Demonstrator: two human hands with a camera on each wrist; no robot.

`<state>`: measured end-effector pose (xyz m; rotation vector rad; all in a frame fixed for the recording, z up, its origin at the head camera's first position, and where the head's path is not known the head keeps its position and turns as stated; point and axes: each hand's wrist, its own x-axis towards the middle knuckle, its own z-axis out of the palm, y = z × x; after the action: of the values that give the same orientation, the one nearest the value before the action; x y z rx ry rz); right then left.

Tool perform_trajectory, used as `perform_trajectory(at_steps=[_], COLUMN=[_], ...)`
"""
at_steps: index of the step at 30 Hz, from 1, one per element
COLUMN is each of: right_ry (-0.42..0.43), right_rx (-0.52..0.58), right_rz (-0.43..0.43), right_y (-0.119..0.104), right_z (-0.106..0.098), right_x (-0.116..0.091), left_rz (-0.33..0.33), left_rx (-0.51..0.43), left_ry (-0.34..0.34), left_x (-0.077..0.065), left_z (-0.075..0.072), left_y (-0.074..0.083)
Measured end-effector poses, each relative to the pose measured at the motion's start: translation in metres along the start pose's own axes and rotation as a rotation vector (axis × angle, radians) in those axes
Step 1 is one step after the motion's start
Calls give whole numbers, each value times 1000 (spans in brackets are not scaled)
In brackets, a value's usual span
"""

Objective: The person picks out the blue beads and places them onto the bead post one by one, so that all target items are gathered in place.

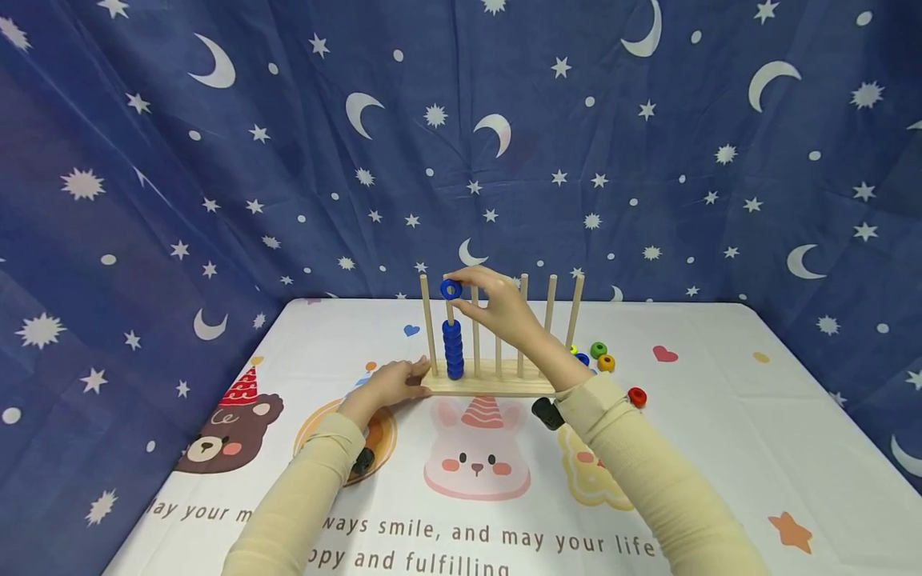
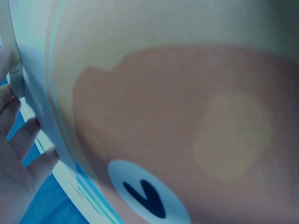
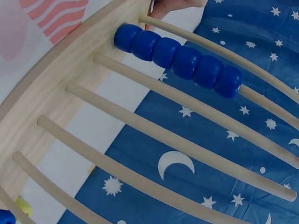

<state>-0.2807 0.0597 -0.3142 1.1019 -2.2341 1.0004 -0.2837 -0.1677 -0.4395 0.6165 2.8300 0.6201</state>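
A wooden peg rack (image 1: 497, 387) with several upright pegs stands on the table. On its second peg from the left sits a stack of blue beads (image 1: 453, 350), also seen in the right wrist view as a blue stack (image 3: 174, 58). My right hand (image 1: 497, 304) pinches one blue bead (image 1: 450, 290) at the top of that peg, its hole facing the head camera. Whether the peg's tip is inside the hole cannot be told. My left hand (image 1: 389, 384) touches the left end of the rack's base; its fingers (image 2: 42, 161) look spread in the left wrist view.
Right of the rack lie loose beads: a green bead (image 1: 599, 350), an orange bead (image 1: 606, 363), a red bead (image 1: 637, 397) and a blue bead (image 1: 582, 360). A printed white tablecloth (image 1: 720, 448) covers the table. Behind hangs a blue starry curtain (image 1: 432, 184).
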Motion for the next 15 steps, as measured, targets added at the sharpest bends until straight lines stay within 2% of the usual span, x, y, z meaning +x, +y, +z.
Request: perform_trajectory(at_steps=[15], right_ry=[-1], right_rx=[-33], right_rz=[18], right_y=[1], right_z=[-3], right_x=[13], left_rz=[-46], left_rx=[-10], left_ry=[8], left_x=[2], left_z=[-1], left_y=[0])
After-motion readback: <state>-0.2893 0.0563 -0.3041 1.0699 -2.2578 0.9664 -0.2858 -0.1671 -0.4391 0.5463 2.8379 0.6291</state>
